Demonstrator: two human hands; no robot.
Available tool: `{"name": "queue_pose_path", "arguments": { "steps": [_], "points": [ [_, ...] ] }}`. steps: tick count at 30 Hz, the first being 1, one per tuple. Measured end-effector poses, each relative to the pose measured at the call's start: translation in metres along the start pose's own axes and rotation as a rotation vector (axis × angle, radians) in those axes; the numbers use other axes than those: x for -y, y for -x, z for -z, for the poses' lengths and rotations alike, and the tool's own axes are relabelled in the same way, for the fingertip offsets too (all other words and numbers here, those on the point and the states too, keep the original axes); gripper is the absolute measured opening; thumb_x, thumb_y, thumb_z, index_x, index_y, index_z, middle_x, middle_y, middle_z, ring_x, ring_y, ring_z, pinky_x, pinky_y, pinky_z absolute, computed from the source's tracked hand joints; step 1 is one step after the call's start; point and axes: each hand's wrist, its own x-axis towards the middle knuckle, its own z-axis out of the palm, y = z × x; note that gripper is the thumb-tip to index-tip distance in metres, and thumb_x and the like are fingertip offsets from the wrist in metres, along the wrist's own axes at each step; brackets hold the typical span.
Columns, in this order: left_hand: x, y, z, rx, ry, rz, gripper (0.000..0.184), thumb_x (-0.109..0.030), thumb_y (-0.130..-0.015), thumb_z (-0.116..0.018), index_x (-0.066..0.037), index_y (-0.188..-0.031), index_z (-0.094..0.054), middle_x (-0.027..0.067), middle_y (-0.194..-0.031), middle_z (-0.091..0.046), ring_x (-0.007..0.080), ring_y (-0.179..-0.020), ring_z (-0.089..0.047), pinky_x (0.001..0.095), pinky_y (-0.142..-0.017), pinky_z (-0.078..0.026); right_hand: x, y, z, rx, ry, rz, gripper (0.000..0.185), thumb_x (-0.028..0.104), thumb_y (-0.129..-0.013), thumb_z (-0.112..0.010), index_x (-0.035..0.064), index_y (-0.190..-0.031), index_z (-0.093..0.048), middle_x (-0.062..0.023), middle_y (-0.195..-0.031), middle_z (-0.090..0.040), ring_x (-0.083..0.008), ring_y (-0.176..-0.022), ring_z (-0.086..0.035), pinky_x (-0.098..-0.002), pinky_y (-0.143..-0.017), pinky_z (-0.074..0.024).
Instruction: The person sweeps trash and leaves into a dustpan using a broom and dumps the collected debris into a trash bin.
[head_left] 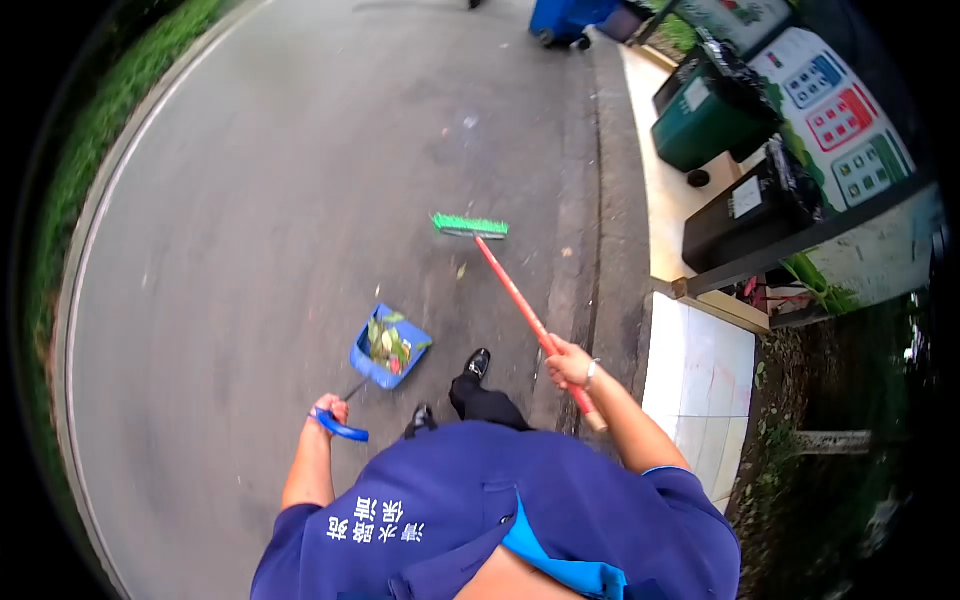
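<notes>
My right hand is closed round the red handle of a broom, whose green bristles point away from me over the grey road. My left hand grips the handle of a blue dustpan, near a curved blue grip piece. Leaves and small bits of litter lie inside the pan. The broom head is ahead and to the right of the dustpan, apart from it. A few loose leaves are on the road between them.
Along the right side runs a curb, with a green bin, a black bin and signboards behind it. A blue wheeled bin stands at the top. White tiles lie at the right; grass borders the road at the left.
</notes>
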Motion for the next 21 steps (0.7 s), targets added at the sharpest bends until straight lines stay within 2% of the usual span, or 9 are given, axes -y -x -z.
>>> {"name": "queue_pose_path", "arguments": {
  "steps": [5,7,9,10,13,15,17,19,21],
  "points": [
    [-0.019,-0.042,-0.113,-0.032,-0.007,0.045,0.022,-0.015,-0.068,-0.037,-0.011,-0.048,-0.028,-0.0006,-0.04,-0.033,0.0077,-0.03,-0.03,0.0172,-0.027,-0.027,-0.008,-0.074,0.022,-0.234,0.217,0.041,0.056,0.0,-0.07,-0.041,0.0106,-0.121,-0.019,-0.0004,-0.051,-0.038,-0.0096,-0.035,-0.037,-0.024,-0.029,-0.0322],
    [-0.032,-0.07,-0.15,0.049,0.057,-0.05,0.021,-0.013,-0.066,-0.038,-0.011,-0.048,-0.029,0.0008,-0.042,-0.034,0.0111,-0.033,-0.033,0.0204,-0.03,-0.031,-0.021,-0.096,0.039,-0.143,0.09,-0.002,0.039,0.003,-0.072,-0.041,0.0058,-0.109,-0.031,-0.0015,-0.049,-0.039,-0.0109,-0.033,-0.04,-0.0257,-0.029,-0.0332],
    [-0.021,-0.08,-0.191,0.118,0.186,-0.259,0.019,-0.013,-0.064,-0.04,-0.011,-0.048,-0.031,0.0025,-0.043,-0.035,0.015,-0.039,-0.035,0.0249,-0.035,-0.034,-0.02,-0.1,0.069,0.23,-0.165,-0.053,0.044,0.003,-0.072,-0.042,0.0062,-0.114,-0.03,0.0005,-0.05,-0.04,-0.0087,-0.034,-0.04,-0.0235,-0.029,-0.0321],
    [-0.072,-0.149,-0.16,-0.057,0.027,-0.44,0.018,-0.014,-0.064,-0.04,-0.011,-0.048,-0.033,0.003,-0.044,-0.035,0.0171,-0.042,-0.037,0.0273,-0.038,-0.035,0.002,-0.087,0.083,0.268,-0.244,-0.129,0.046,0.003,-0.072,-0.043,0.0081,-0.116,-0.03,0.0016,-0.052,-0.04,-0.007,-0.036,-0.04,-0.0215,-0.03,-0.0316],
    [-0.031,-0.099,-0.277,-0.168,0.035,-0.508,0.018,-0.015,-0.066,-0.039,-0.012,-0.048,-0.033,0.0024,-0.043,-0.035,0.0164,-0.041,-0.035,0.0268,-0.038,-0.034,0.039,-0.051,0.148,0.406,-0.456,-0.235,0.039,0.004,-0.076,-0.044,0.0049,-0.114,-0.036,0.0032,-0.063,-0.048,-0.0021,-0.046,-0.042,-0.0138,-0.039,-0.0346],
    [-0.021,-0.11,-0.319,-0.231,-0.003,-0.577,0.019,-0.015,-0.067,-0.036,-0.013,-0.049,-0.032,0.0017,-0.043,-0.035,0.0153,-0.041,-0.035,0.027,-0.039,-0.034,0.053,-0.039,0.17,0.415,-0.389,-0.1,0.038,0.005,-0.076,-0.045,0.0021,-0.113,-0.037,0.0015,-0.073,-0.053,-0.0018,-0.05,-0.046,-0.0129,-0.043,-0.0368],
    [-0.044,-0.127,-0.33,0.132,-0.012,-0.278,0.021,-0.013,-0.068,-0.035,-0.013,-0.048,-0.03,-0.0002,-0.041,-0.034,0.0115,-0.036,-0.033,0.0225,-0.036,-0.032,0.084,-0.027,0.18,0.286,-0.393,-0.03,0.038,0.006,-0.076,-0.045,0.002,-0.113,-0.037,0.0011,-0.077,-0.054,-0.0017,-0.052,-0.047,-0.0129,-0.044,-0.0373],
    [-0.056,-0.135,-0.365,0.166,-0.171,-0.076,0.015,-0.012,-0.069,-0.034,-0.004,-0.056,-0.039,-0.0014,-0.04,-0.033,0.0086,-0.032,-0.031,0.0176,-0.031,-0.029,0.105,-0.024,0.203,0.156,-0.385,0.035,0.038,0.006,-0.076,-0.045,0.002,-0.113,-0.038,0.0006,-0.08,-0.054,-0.0016,-0.054,-0.048,-0.0129,-0.045,-0.0377],
    [-0.056,-0.133,-0.421,0.142,-0.156,0.013,0.016,-0.012,-0.069,-0.034,0.004,-0.065,-0.039,-0.0017,-0.041,-0.033,0.0075,-0.031,-0.03,0.0166,-0.03,-0.028,0.12,-0.028,0.232,0.229,-0.24,0.169,0.04,0.01,-0.077,-0.045,0.0024,-0.115,-0.036,0.0015,-0.088,-0.051,-0.0033,-0.078,-0.046,-0.0179,-0.069,-0.038]
  ]
}}
